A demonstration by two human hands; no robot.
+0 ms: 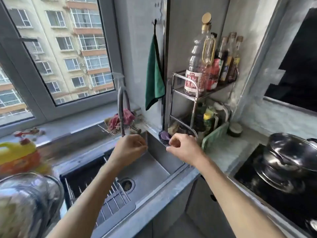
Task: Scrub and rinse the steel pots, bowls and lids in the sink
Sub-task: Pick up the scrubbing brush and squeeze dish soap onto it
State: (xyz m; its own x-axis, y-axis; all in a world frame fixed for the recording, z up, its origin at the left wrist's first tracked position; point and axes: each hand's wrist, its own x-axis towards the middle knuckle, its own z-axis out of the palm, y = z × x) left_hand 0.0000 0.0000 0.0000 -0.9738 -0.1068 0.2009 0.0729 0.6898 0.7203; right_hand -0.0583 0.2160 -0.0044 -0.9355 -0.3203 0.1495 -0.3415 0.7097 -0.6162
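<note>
While sink lies bare — both hands hover

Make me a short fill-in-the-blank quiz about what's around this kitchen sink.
1. The cloth hanging on the wall is ____ with a black edge.
2. The round scrubber at the steel sink's back right corner is ____.
3. The lidded steel pot sits on the black ____.

Missing words: green; purple; stove

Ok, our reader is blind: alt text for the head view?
Both hands reach over a steel sink: left hand below the faucet hose, right hand by a purple scrubber at the rim. A steel pot sits on the stove, right.
</note>
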